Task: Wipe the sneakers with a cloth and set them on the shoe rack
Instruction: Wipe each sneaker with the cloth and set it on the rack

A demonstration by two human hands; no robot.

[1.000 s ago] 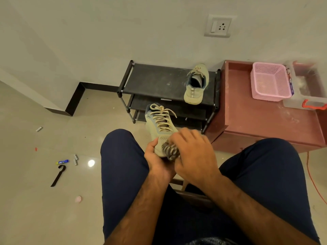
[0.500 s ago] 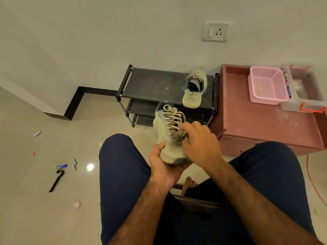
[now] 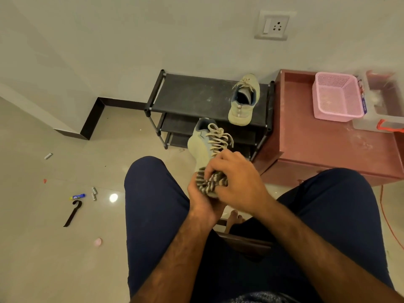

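I sit with a pale green sneaker (image 3: 202,143) held up between my knees, its laces facing me and its toe end down in my left hand (image 3: 202,205). My right hand (image 3: 237,182) presses a bunched grey-and-white striped cloth (image 3: 208,182) against the toe end of that sneaker. The matching second sneaker (image 3: 243,100) stands on the right end of the top shelf of the black shoe rack (image 3: 192,95), against the wall ahead of me.
A reddish low cabinet (image 3: 328,147) stands right of the rack, carrying a pink basket (image 3: 336,96) and a clear box (image 3: 384,106). Small items lie on the floor to my left: a black hook-shaped strip (image 3: 73,213), a blue tube (image 3: 78,196), batteries (image 3: 94,193). An orange cord (image 3: 388,224) runs at the right.
My right hand has slid the cloth from the laces down to the toe end. The sneaker has tilted so its side faces up a little more.
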